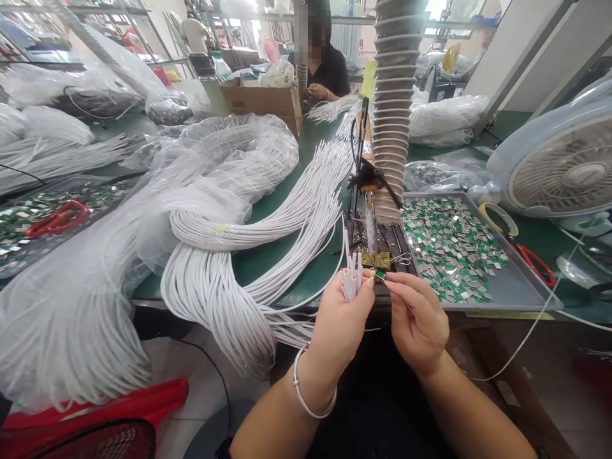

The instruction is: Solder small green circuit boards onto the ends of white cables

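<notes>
My left hand is closed around a bundle of white cables, their cut ends pointing up. At its thumb tip is a small green circuit board, just below a soldering iron that is clamped tip down. My right hand is closed in a pinch beside the board, with a thin wire at its fingertips. Whether those fingers also touch the board I cannot tell. A yellowish sponge-like block lies by the iron's tip.
A grey tray of small circuit boards stands at right, near red-handled scissors, a tape roll and a fan. A ribbed hose hangs ahead. Cable bundles spread left. Another person sits opposite.
</notes>
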The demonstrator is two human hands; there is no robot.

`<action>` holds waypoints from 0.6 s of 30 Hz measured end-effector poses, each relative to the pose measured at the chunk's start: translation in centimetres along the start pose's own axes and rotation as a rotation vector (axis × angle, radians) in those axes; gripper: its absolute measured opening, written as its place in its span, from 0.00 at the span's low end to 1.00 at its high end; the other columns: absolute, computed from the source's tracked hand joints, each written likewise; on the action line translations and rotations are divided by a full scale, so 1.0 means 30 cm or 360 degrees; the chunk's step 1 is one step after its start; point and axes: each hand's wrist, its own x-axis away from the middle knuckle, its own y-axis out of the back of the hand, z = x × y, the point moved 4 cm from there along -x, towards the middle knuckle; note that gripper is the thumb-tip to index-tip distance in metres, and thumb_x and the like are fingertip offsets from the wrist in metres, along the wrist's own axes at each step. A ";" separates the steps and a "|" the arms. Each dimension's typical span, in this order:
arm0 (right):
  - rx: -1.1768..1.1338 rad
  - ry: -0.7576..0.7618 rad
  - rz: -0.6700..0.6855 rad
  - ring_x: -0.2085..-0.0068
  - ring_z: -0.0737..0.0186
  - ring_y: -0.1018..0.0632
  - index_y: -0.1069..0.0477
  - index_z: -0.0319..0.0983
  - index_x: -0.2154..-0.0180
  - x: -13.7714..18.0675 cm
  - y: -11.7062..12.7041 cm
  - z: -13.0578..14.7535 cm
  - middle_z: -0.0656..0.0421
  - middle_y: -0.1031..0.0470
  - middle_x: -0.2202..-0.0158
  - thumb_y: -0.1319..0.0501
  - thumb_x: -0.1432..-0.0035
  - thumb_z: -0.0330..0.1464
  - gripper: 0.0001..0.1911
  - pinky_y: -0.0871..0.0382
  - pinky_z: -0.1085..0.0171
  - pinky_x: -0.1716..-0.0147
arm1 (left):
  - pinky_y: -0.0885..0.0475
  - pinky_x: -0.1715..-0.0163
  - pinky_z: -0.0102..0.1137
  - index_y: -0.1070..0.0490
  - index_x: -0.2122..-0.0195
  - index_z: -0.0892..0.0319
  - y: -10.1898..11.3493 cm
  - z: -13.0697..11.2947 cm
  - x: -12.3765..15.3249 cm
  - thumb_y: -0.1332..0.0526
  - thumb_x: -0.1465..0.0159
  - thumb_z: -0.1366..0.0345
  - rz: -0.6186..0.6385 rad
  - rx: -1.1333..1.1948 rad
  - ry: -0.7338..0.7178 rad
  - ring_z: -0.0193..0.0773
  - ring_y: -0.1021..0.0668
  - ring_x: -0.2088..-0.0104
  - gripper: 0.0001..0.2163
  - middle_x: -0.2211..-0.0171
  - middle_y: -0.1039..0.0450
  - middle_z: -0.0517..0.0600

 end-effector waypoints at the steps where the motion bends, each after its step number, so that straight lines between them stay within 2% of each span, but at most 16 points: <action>1: 0.0000 -0.0003 0.0001 0.59 0.61 0.23 0.29 0.40 0.56 0.000 -0.001 -0.001 0.54 0.25 0.60 0.43 0.44 0.20 0.17 0.24 0.60 0.61 | 0.34 0.69 0.25 0.30 0.68 0.62 0.000 -0.001 -0.001 0.40 0.43 0.67 -0.0006 0.0001 -0.0004 0.28 0.33 0.75 0.04 0.73 0.31 0.45; 5: 0.0015 -0.0012 -0.0001 0.58 0.61 0.23 0.29 0.41 0.55 -0.004 -0.005 -0.004 0.54 0.25 0.59 0.43 0.44 0.20 0.17 0.24 0.59 0.61 | 0.34 0.69 0.25 0.30 0.68 0.61 0.001 -0.005 -0.006 0.40 0.43 0.67 -0.0024 -0.0025 -0.0036 0.27 0.33 0.75 0.04 0.71 0.30 0.45; 18: 0.0079 0.0020 -0.0016 0.58 0.61 0.23 0.29 0.40 0.56 -0.017 0.000 0.011 0.54 0.25 0.60 0.43 0.44 0.20 0.15 0.24 0.60 0.60 | 0.36 0.71 0.24 0.31 0.68 0.61 -0.001 -0.016 -0.003 0.40 0.42 0.67 0.0005 -0.0005 -0.0023 0.26 0.35 0.76 0.03 0.75 0.35 0.42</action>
